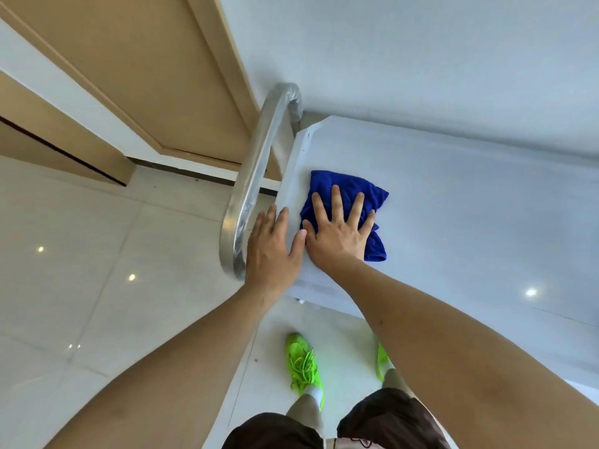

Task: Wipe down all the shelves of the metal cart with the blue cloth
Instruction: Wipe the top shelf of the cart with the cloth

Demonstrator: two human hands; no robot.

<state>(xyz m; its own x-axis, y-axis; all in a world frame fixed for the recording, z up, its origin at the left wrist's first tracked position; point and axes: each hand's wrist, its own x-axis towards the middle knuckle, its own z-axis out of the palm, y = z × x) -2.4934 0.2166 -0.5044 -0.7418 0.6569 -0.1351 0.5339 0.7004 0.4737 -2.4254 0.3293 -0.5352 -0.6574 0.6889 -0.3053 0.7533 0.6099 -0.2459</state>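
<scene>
The right hand [337,231] lies flat, fingers spread, on a crumpled blue cloth [343,215] on the pale top shelf of the metal cart [453,202], near the shelf's end by the curved steel handle [256,179]. The left hand [272,251] rests open on that same end of the shelf, just beside the cloth, its thumb touching the right hand.

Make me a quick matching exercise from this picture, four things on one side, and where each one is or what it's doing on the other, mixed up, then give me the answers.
1. blue cloth
2. left hand
3. right hand
4. cart handle

A. flat on the shelf's left edge
B. curved bar off the cart's left end
C. pressed palm-down on the cloth
D. bunched on the top shelf

Pairs: 1-D, 2-A, 3-C, 4-B
</scene>
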